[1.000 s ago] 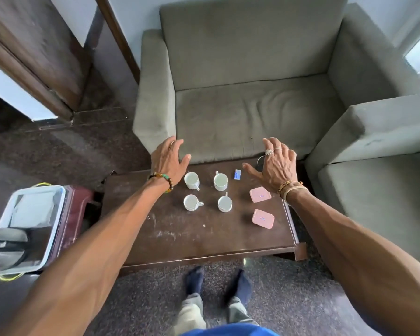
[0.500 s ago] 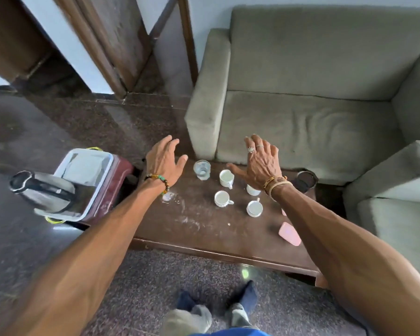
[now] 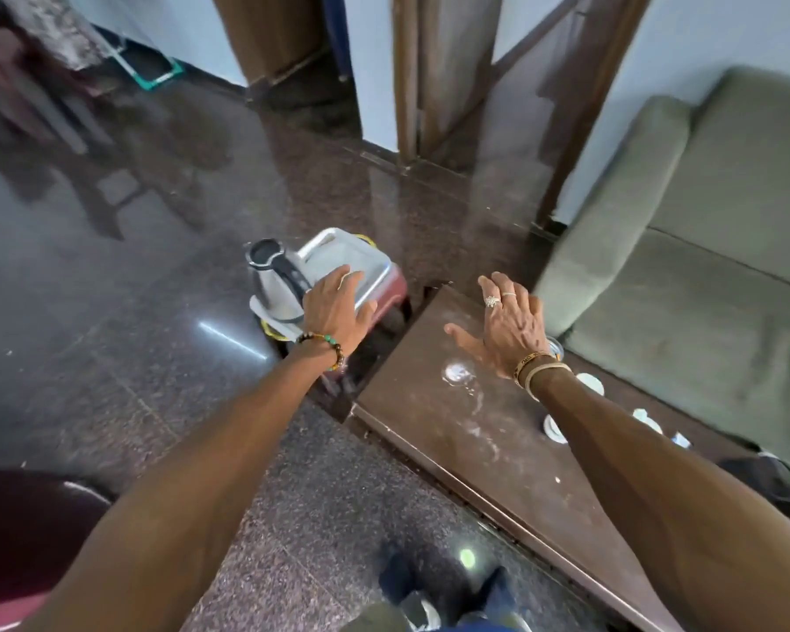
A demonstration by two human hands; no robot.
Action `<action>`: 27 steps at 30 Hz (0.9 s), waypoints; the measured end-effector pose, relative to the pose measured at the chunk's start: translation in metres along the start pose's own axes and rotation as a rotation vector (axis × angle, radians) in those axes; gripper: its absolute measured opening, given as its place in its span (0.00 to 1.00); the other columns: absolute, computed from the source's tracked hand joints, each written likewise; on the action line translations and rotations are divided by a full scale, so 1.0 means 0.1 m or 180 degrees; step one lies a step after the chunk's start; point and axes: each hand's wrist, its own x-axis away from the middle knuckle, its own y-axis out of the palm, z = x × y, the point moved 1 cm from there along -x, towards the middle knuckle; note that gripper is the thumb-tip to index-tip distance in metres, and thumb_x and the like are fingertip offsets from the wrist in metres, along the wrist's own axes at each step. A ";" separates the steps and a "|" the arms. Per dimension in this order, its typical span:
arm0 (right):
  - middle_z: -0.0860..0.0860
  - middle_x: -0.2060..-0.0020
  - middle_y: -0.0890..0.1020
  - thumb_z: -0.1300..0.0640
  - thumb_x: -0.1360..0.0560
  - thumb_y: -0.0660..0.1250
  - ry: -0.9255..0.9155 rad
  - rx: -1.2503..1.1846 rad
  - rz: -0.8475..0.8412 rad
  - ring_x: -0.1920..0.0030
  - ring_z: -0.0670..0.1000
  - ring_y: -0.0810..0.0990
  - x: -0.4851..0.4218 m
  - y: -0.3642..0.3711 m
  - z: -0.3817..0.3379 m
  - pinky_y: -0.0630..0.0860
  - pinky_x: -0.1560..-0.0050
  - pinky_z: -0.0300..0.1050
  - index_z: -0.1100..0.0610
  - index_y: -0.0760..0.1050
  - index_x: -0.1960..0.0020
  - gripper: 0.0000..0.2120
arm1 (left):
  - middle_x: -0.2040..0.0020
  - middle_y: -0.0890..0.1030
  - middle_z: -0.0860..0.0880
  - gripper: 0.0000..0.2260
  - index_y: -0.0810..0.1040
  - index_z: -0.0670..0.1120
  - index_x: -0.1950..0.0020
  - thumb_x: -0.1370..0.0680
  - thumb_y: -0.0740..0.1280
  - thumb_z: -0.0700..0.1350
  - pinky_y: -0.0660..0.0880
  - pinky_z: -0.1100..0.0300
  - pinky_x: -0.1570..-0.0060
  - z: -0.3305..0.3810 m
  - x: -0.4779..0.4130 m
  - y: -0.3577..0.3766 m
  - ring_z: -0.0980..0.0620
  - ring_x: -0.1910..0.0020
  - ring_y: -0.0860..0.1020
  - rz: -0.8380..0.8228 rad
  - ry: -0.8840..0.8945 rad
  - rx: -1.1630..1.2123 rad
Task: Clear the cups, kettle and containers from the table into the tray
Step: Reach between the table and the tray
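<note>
While both grips hang bare, nothing of the task is in hand. Left grip [image 3: 338, 307]: fingers straight, loosely spread, palm down, over the near side of the tray [image 3: 338, 248], fingertips just beside the kettle [image 3: 268, 289]. Whether it touches the tray, cannot tell. Right grip [image 3: 507, 326]: fingers splayed wide, thumb out, above the left end of the bench [image 3: 498, 449], holding nothing.

Risks, as judged:
- The tray sits on a small maroon stool [image 3: 395, 291] just off the bench's end and seems to overhang it. The kettle stands at the tray's outer end, so the load looks lopsided. A downward press from the left grip on the rim, or cups stacked to one side, could tip the lot onto the floor [image 3: 133, 358].
- The right forearm lies low across the bench, over the cups [image 3: 591, 383]. A careless sweep could knock one toward the sofa [image 3: 703, 289].

Looks:
- Cups: small, white, three showing in part behind the forearm on the bench's sofa side, well apart from the tray.
- Glass [image 3: 555, 348]: peeps out beside the right wrist.
- Kettle: steel body, black handle, dark top, upright, apparently already in the tray.
- Tray: pale, shallow, raised rim.
- Small shiny patch [image 3: 457, 371] on the bench below the right thumb: lid or wet mark, cannot tell.
- Containers: none made out.
</note>
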 end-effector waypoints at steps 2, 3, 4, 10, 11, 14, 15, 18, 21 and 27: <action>0.56 0.29 0.66 0.25 0.31 0.53 -0.0169 -0.0044 -0.0010 0.31 0.59 0.66 -0.23 0.00 -0.33 0.66 0.34 0.58 0.58 0.62 0.26 0.46 | 0.27 0.69 0.45 0.23 0.70 0.47 0.30 0.24 0.66 0.53 0.68 0.45 0.34 -0.33 -0.02 -0.14 0.42 0.30 0.69 0.0058 -0.0174 0.0045; 0.56 0.29 0.67 0.25 0.31 0.54 -0.0255 -0.0055 -0.0013 0.31 0.59 0.66 -0.34 0.00 -0.48 0.66 0.34 0.58 0.58 0.62 0.27 0.46 | 0.27 0.69 0.45 0.23 0.70 0.47 0.30 0.23 0.65 0.53 0.68 0.44 0.34 -0.48 -0.03 -0.20 0.42 0.31 0.70 0.0115 -0.0244 0.0063; 0.56 0.29 0.67 0.25 0.31 0.55 -0.0343 -0.0065 -0.0008 0.32 0.59 0.67 -0.44 0.02 -0.62 0.66 0.34 0.58 0.57 0.62 0.27 0.45 | 0.28 0.70 0.45 0.23 0.70 0.47 0.30 0.23 0.65 0.53 0.69 0.44 0.34 -0.62 -0.03 -0.25 0.41 0.31 0.70 0.0163 -0.0318 0.0067; 0.57 0.29 0.67 0.27 0.30 0.57 -0.0809 -0.0066 -0.0198 0.33 0.60 0.68 -0.89 0.33 -1.27 0.66 0.35 0.59 0.58 0.62 0.27 0.44 | 0.28 0.70 0.44 0.25 0.70 0.46 0.30 0.25 0.62 0.56 0.67 0.46 0.34 -1.31 0.03 -0.31 0.42 0.31 0.69 0.0194 -0.0781 0.0043; 0.57 0.29 0.67 0.27 0.30 0.55 -0.0880 -0.0038 -0.0260 0.33 0.60 0.68 -0.96 0.41 -1.37 0.66 0.35 0.59 0.58 0.62 0.26 0.45 | 0.28 0.69 0.44 0.25 0.70 0.46 0.30 0.24 0.63 0.54 0.67 0.45 0.33 -1.41 0.03 -0.29 0.41 0.30 0.69 0.0164 -0.0860 0.0031; 0.58 0.29 0.68 0.26 0.30 0.51 -0.1059 0.0023 -0.0358 0.33 0.61 0.68 -1.22 0.60 -1.60 0.67 0.36 0.60 0.60 0.62 0.26 0.46 | 0.26 0.67 0.45 0.24 0.69 0.47 0.29 0.23 0.65 0.52 0.65 0.45 0.30 -1.69 -0.05 -0.27 0.42 0.28 0.66 0.0111 -0.1109 0.0022; 0.58 0.29 0.68 0.26 0.29 0.52 -0.1105 0.0029 -0.0360 0.33 0.61 0.68 -1.31 0.64 -1.66 0.67 0.36 0.60 0.60 0.62 0.26 0.45 | 0.25 0.66 0.45 0.24 0.68 0.47 0.28 0.23 0.65 0.53 0.64 0.45 0.29 -1.76 -0.08 -0.28 0.43 0.27 0.66 0.0108 -0.1158 0.0014; 0.58 0.29 0.68 0.27 0.29 0.53 -0.1140 -0.0042 -0.0352 0.33 0.61 0.69 -1.68 0.69 -1.80 0.67 0.36 0.60 0.59 0.62 0.26 0.44 | 0.24 0.65 0.45 0.24 0.67 0.48 0.27 0.22 0.64 0.53 0.63 0.45 0.29 -1.94 -0.32 -0.38 0.43 0.27 0.64 0.0123 -0.1205 -0.0011; 0.58 0.30 0.69 0.26 0.29 0.53 -0.1207 0.0007 -0.0294 0.34 0.61 0.69 -2.06 0.70 -1.92 0.68 0.37 0.59 0.58 0.62 0.26 0.44 | 0.24 0.64 0.45 0.24 0.66 0.48 0.27 0.21 0.63 0.54 0.61 0.44 0.29 -2.06 -0.56 -0.48 0.43 0.26 0.63 0.0254 -0.1285 0.0041; 0.57 0.30 0.69 0.26 0.28 0.52 -0.1046 -0.0074 -0.0227 0.33 0.60 0.70 -2.55 0.78 -2.05 0.68 0.36 0.59 0.57 0.63 0.27 0.43 | 0.25 0.65 0.46 0.24 0.66 0.47 0.27 0.21 0.62 0.54 0.61 0.47 0.28 -2.19 -1.10 -0.55 0.44 0.26 0.63 0.0285 -0.1130 0.0050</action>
